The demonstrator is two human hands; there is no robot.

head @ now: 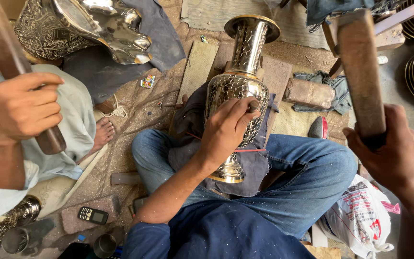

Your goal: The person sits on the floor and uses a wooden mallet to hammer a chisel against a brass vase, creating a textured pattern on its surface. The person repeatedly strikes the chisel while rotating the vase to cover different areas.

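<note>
Clenches brown wooden mallet (360, 72) in right hand (394, 153), pinches small metal punch (253, 104) in left hand (226, 129) against engraved silvery metal vase (238, 88), seemingly heavy, slick, best steadied at belly.

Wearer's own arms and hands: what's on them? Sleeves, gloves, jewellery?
No gloves on either hand, and no rings or watch in view. The left hand comes out of a dark blue sleeve pushed up to about the elbow. The right hand shows a bare forearm; any sleeve is out of frame.
</note>
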